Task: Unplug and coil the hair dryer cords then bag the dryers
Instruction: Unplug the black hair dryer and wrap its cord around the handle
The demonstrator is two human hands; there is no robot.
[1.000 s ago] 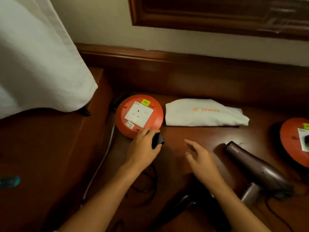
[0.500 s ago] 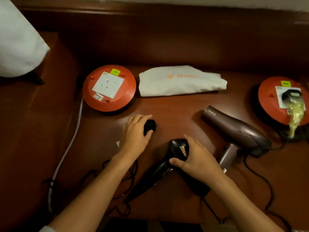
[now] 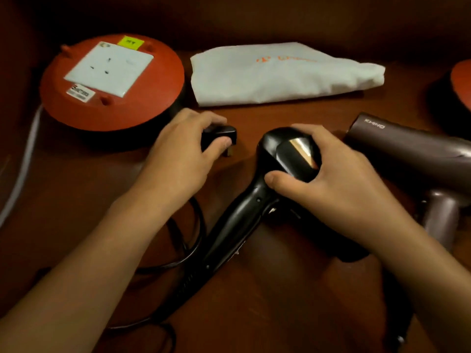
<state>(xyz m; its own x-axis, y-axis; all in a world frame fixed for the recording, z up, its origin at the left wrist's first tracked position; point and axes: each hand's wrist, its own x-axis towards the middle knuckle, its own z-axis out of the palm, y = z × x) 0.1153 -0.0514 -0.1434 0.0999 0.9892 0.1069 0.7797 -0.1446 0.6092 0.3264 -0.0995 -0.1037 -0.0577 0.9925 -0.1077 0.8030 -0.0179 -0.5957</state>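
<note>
A black hair dryer (image 3: 237,220) lies on the wooden table (image 3: 280,301), handle towards the lower left. My right hand (image 3: 331,179) grips its body near the top. My left hand (image 3: 178,159) holds the dryer's black plug (image 3: 219,135) just in front of the red socket reel (image 3: 112,85), whose white socket face has nothing plugged in. The black cord (image 3: 188,253) loops under my left forearm. A brown hair dryer (image 3: 413,154) lies at the right. A white cloth bag (image 3: 280,72) with orange print lies flat at the back.
A second red reel (image 3: 462,85) shows at the right edge. A grey cable (image 3: 23,164) runs from the left reel down the left side. Dark wood panelling closes off the back.
The view has dropped and moved closer. My left hand still holds the plug, away from the socket. My right hand came from mid-air onto the black dryer and now grips it.
</note>
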